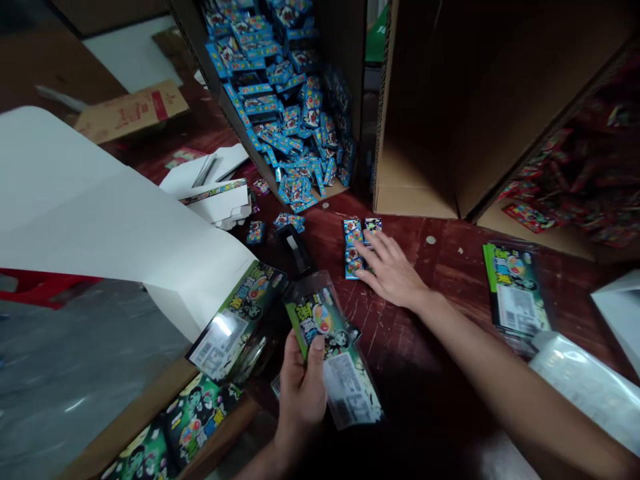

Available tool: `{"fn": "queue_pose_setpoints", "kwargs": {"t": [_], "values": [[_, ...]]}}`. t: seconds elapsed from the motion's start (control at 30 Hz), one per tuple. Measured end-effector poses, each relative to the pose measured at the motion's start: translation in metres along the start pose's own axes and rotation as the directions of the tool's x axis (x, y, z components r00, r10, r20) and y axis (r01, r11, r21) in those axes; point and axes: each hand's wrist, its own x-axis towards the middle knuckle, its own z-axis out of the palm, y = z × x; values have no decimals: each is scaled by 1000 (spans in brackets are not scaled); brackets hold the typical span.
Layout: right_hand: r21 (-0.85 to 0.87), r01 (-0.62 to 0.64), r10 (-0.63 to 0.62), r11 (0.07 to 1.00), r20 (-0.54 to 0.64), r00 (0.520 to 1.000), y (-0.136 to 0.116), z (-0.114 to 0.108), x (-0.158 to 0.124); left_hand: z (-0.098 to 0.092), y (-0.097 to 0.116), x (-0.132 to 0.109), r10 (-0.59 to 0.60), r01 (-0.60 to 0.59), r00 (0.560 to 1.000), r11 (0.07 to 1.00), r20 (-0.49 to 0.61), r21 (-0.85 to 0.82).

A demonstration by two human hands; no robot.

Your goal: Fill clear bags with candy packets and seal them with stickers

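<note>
My left hand grips a clear plastic packet with a green and black printed card, thumb on its front. Over the dark red table, my right hand rests with fingers spread on a small block of blue printed boxes set side by side; part of the block is hidden under the fingers. A similar packet lies just left of my left hand. Between the hands and the cartons sits a black object that looks like a tape dispenser, near loose small boxes.
A tall carton holds a heap of blue boxes; another carton stands beside it, and red packets fill one at right. More packets lie at right. White card sticks up at left above a box of green packages.
</note>
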Motion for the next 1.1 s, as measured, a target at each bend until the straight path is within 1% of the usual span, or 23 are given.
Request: {"fn": "queue_pose_setpoints", "kwargs": {"t": [0.07,0.1,0.13,0.2,0.3,0.43,0.5,0.53,0.57,0.6,0.63,0.67,0.7,0.73,0.77,0.8,0.83,0.87,0.9,0.93,0.97,1.03,1.1], "values": [[-69,99,-90,993,123,988,11,14,13,-7,1,-7,-18,18,1000,1000,-23,13],[-77,117,-105,990,144,984,12,18,13,-9,2,-10,-24,24,999,999,-34,23],[-80,117,-105,990,143,984,11,20,9,-9,4,-13,-27,28,999,999,-39,33],[-88,88,-76,992,128,989,6,16,-15,-8,7,-18,-39,40,999,998,-15,38],[-99,11,2,995,126,992,-5,-5,-76,3,6,-22,-73,70,993,997,92,39],[-26,-171,173,985,97,980,-21,-34,-182,29,-14,-28,-85,64,965,994,248,93],[-22,-276,276,961,31,961,-31,-42,-237,37,-24,-35,-122,33,914,973,388,229],[-33,-325,325,945,-5,946,-36,-46,-263,38,-26,-39,-125,-31,882,947,454,320],[-44,-370,369,928,-37,929,-40,-49,-287,37,-25,-43,-104,-141,851,899,515,415],[-53,-409,406,911,-63,912,-44,-51,-308,35,-21,-45,-57,-300,810,815,583,496],[-57,-439,434,897,-82,897,-47,-54,-327,34,-15,-47,11,-496,736,689,677,528],[-56,-459,453,887,-96,887,-50,-57,-342,36,-6,-47,55,-698,601,522,797,490],[-52,-467,460,883,-106,881,-51,-59,-355,40,3,-45,40,-864,415,331,909,380],[-46,-468,461,882,-114,880,-53,-61,-364,49,12,-42,-44,-968,177,175,983,182],[-44,-466,459,883,-117,881,-53,-62,-370,61,18,-38,-178,-997,-37,66,983,-26],[-47,-464,456,885,-117,882,-54,-64,-374,76,22,-33,-295,-982,-176,-11,939,-187],[-55,-463,455,885,-116,883,-55,-64,-377,92,23,-28,-382,-952,-255,-62,888,-300],[-62,-464,455,884,-119,882,-57,-65,-379,109,22,-24,-459,-919,-310,-80,833,-386],[-66,-467,457,882,-126,880,-59,-64,-381,125,20,-20,-512,-894,-341,-83,789,-440],[-63,-473,461,879,-143,876,-61,-63,-383,138,16,-19,-543,-881,-355,-79,761,-467],[-53,-485,471,873,-173,865,-64,-62,-385,148,11,-19,-554,-880,-350,-82,755,-468],[-17,-542,516,840,-282,809,-69,-58,-392,159,1,-25,-517,-908,-287,-122,807,-401],[23,-614,570,789,-403,716,-73,-55,-398,158,-10,-36,-455,-943,-206,-146,866,-300]]}}
